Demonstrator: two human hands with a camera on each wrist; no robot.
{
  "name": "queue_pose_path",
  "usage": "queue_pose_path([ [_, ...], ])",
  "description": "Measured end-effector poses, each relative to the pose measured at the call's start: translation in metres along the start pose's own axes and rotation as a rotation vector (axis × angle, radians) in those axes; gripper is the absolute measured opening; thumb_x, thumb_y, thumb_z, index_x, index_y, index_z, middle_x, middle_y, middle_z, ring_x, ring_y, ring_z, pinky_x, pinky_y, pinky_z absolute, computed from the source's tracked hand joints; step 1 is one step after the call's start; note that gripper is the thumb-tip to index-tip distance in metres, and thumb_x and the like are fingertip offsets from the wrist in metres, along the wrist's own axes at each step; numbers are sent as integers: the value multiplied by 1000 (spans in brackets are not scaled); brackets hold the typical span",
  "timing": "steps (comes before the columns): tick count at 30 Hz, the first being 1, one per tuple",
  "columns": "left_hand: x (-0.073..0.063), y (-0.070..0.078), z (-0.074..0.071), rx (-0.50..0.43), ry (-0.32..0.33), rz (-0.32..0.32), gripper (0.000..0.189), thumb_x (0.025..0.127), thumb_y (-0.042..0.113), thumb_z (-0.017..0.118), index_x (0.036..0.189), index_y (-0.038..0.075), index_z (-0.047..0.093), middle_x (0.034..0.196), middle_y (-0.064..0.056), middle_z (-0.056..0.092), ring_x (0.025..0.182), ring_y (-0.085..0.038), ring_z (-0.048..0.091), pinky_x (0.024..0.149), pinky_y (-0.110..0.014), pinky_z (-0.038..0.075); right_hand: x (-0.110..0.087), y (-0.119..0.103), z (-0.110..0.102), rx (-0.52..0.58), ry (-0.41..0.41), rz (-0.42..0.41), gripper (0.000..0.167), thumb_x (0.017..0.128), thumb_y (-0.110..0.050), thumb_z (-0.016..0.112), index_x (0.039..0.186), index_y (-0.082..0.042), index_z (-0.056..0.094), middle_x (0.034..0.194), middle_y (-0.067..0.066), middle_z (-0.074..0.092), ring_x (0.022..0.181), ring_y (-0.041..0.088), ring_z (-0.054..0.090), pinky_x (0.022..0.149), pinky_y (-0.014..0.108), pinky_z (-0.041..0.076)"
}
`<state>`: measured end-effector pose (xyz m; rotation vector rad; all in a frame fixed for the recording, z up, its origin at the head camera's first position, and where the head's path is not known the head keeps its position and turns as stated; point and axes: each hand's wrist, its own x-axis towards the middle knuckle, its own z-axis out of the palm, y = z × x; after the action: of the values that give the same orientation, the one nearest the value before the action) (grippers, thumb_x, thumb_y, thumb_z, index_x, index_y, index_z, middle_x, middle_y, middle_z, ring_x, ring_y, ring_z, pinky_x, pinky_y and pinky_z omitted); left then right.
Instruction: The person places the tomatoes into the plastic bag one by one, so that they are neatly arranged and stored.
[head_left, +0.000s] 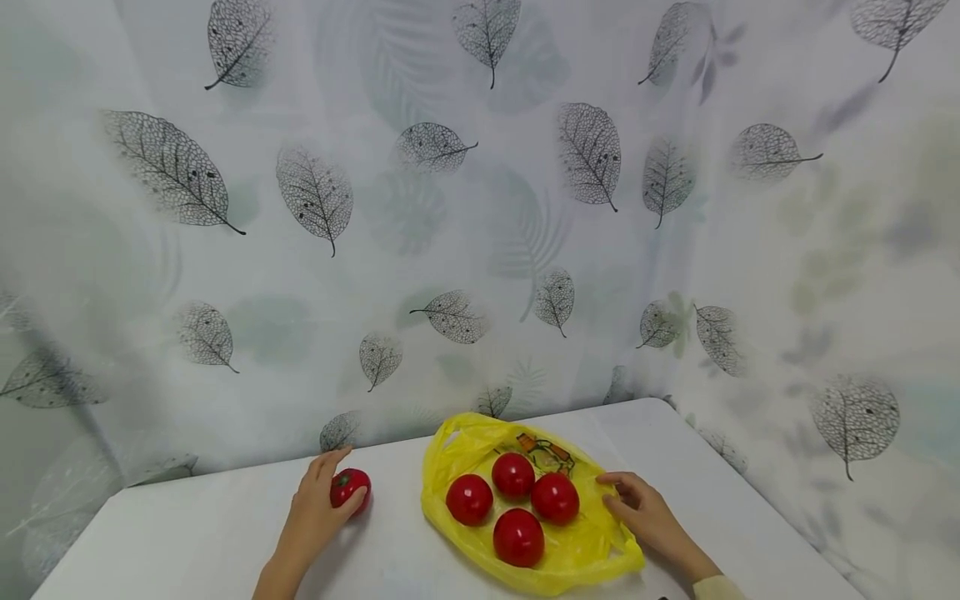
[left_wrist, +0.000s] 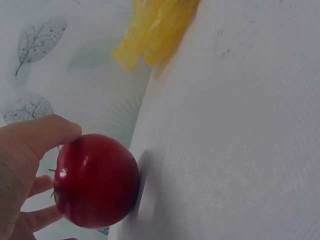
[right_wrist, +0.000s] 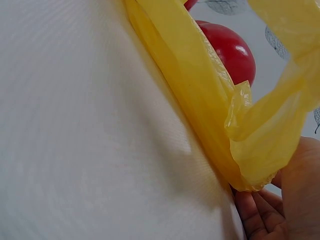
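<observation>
My left hand (head_left: 311,508) grips a red tomato (head_left: 350,490) on the table's left side, thumb and fingers on opposite sides of it. In the left wrist view the tomato (left_wrist: 97,181) sits low over the white surface, with bits of green stem toward the palm. To the right lies a spread yellow plastic bag (head_left: 450,433), its mouth wide. Inside it are several more tomatoes (head_left: 518,538). My right hand (head_left: 645,517) holds the bag's right edge; in the right wrist view its fingers (right_wrist: 257,210) are partly hidden behind the yellow plastic (right_wrist: 200,110).
The white table (head_left: 195,533) meets a leaf-patterned curtain (head_left: 480,250) at its back edge and along the right. Orange and black print (head_left: 547,450) shows on the bag's far inner side.
</observation>
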<state>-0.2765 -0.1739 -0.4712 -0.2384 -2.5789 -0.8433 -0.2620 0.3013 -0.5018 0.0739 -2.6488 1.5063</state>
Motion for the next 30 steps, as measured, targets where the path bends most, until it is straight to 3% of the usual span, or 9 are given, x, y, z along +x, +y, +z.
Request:
queue_pose_path([
  [8,-2,-1,2,-45,-66,-74,61,83,21,78,135,4,50,132,-23,47,118,-45,51,88,-59,52,2,4,-1,16,1,0,30,92,-20,67,120,-7,63,124,9,61,97,14,56,82,19,50],
  [22,-5,1,6,-38,-38,-92,49,82,21,79,124,5,59,125,-20,54,114,-41,54,87,-57,54,2,3,1,19,-2,-10,31,93,-17,66,121,-5,62,123,9,61,89,13,53,76,21,50],
  [30,-6,3,6,-38,-18,-82,49,80,22,81,121,7,61,123,-18,55,112,-39,55,85,-56,55,3,4,0,10,-2,-7,31,93,-19,66,120,-7,63,124,10,61,94,14,55,79,20,50],
])
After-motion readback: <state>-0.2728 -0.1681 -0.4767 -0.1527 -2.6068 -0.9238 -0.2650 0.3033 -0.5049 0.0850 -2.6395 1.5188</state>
